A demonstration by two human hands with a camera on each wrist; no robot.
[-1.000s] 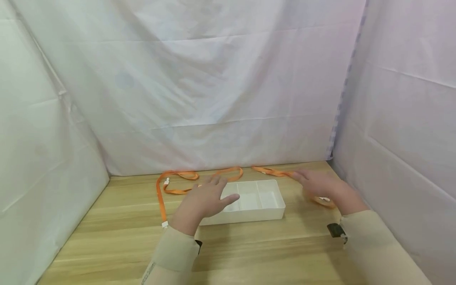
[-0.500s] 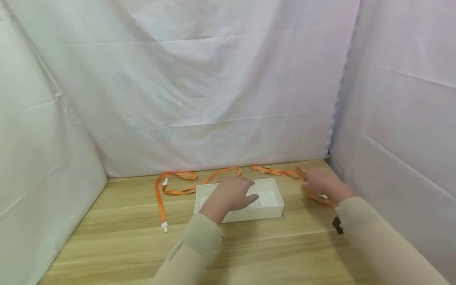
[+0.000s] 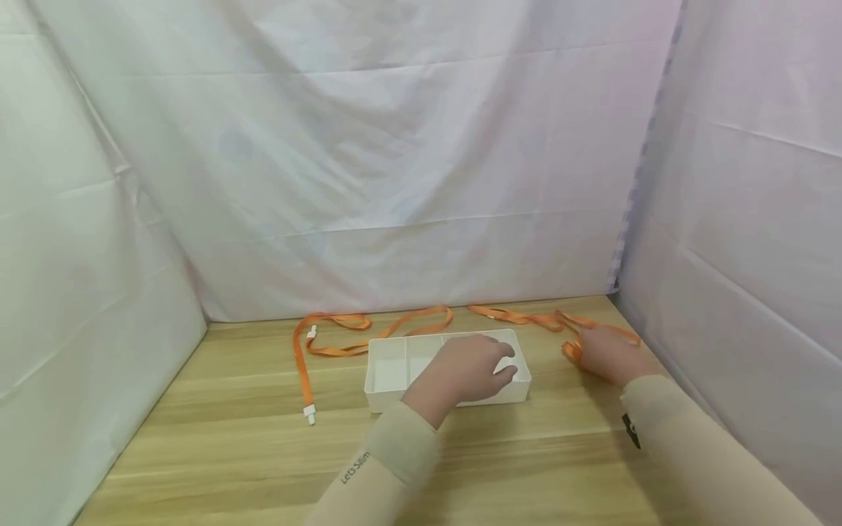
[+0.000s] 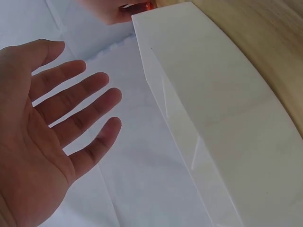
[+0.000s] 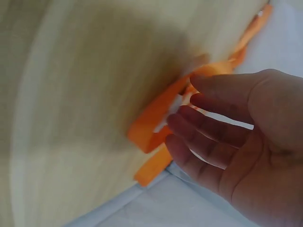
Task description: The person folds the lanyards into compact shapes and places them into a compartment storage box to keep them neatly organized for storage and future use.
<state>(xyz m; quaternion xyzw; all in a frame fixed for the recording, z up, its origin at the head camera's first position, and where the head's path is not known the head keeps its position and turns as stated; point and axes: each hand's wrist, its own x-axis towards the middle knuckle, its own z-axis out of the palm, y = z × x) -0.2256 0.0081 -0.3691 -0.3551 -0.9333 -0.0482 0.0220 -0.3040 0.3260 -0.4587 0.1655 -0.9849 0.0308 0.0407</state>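
Gathering the orange strap on your right [image 3: 521, 318] seems to be the step in hand. It lies on the wood-grain table [image 3: 230, 409], to the right of the white box, with a bunched loop at the fingertips of your right hand [image 3: 612, 354]. Those fingers are bent around the loop, but I cannot tell whether you pinch it. Your left hand [image 3: 463, 365] holds nothing, its fingers spread apart above the white box [image 3: 395, 400]. The next move probably calls for a sure pinch on that loop, watching where the strap crosses itself.

Counting up, you have one box, with at least three compartments; your left hand hides part of it. Left of and behind it lie what look like two orange lanyards [image 3: 302, 365], with two white clips [image 3: 310, 411] showing. On the right I count at least one strap; the crossing hides whether there are more.
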